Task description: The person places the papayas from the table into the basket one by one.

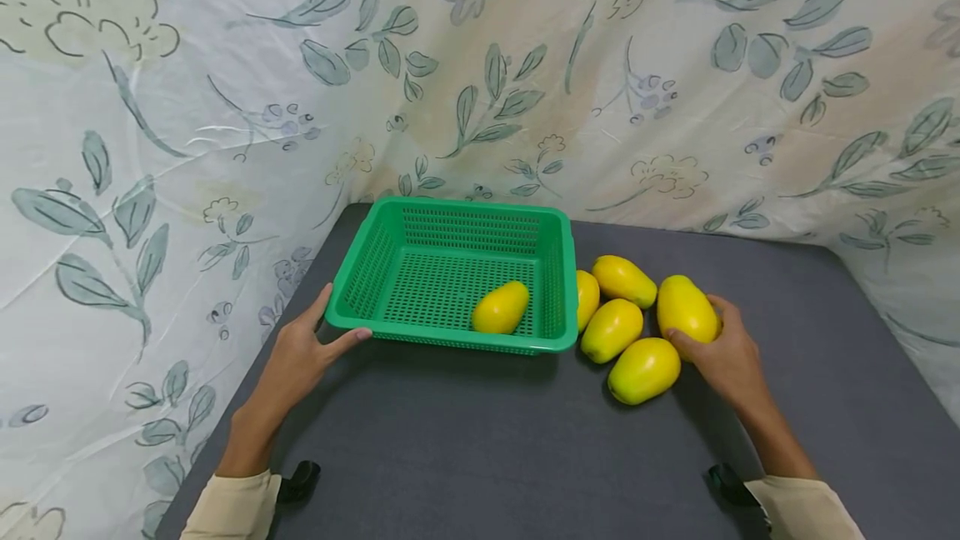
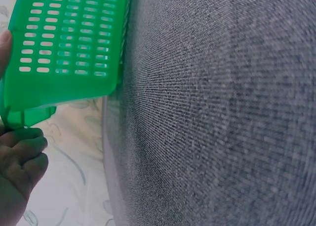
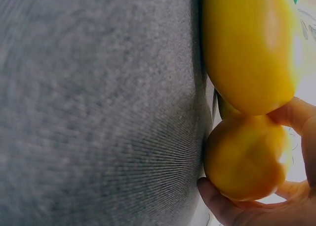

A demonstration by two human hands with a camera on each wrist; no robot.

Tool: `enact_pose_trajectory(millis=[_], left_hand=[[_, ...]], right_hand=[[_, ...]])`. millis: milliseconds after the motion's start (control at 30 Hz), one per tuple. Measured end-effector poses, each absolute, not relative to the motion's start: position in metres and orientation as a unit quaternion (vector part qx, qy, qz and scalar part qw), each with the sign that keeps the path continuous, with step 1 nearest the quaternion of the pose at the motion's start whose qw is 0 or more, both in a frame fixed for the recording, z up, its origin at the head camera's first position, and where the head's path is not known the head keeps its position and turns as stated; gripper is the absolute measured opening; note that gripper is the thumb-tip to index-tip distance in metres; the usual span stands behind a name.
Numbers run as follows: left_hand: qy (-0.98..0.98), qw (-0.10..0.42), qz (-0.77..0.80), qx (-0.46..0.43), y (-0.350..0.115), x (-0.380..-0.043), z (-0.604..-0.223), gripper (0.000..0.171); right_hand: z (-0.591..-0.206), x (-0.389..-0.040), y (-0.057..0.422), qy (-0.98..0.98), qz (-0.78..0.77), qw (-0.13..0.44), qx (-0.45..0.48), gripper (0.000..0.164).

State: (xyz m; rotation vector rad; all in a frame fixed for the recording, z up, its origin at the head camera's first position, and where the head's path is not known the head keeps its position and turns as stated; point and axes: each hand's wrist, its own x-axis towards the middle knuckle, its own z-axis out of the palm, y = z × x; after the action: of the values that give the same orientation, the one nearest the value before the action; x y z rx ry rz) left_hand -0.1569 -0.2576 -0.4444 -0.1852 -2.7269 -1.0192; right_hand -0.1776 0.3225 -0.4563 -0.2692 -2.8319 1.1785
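Observation:
A green plastic basket (image 1: 465, 336) with slotted walls stands on the dark table, one yellow mango (image 1: 501, 307) lying inside it near the front right. My left hand (image 1: 300, 352) holds the basket's front left corner, thumb over the rim. In the left wrist view the other fingers (image 2: 24, 149) curl below the corner. To the right of the basket my right hand (image 1: 723, 352) grips a yellow mango (image 1: 686, 309) between thumb and fingers. The right wrist view shows this mango (image 3: 247, 157) low at the tabletop, close against a larger-looking mango (image 3: 252, 48).
Several more mangoes, among them a front one (image 1: 645, 371) and a back one (image 1: 624, 280), lie grouped between the basket and my right hand. Flower-patterned cloth (image 1: 480, 107) hangs behind and at both sides of the grey table (image 1: 465, 448).

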Motion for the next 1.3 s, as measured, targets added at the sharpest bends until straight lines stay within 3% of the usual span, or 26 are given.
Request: enact_pose_trajectory(millis=[533,1300], left_hand=[[-0.927,0.108,-0.355,-0.062,-0.258,-0.156,-0.444,0.101],[-0.931,0.105,-0.346,-0.053,-0.257,-0.155,-0.443,0.101]], right_hand=[[-0.451,-0.168,0.324,-0.914,0.381,0.088,-0.105,0.097],[-0.425,-0.154,0.302,-0.904,0.403,0.136,-0.048,0.094]])
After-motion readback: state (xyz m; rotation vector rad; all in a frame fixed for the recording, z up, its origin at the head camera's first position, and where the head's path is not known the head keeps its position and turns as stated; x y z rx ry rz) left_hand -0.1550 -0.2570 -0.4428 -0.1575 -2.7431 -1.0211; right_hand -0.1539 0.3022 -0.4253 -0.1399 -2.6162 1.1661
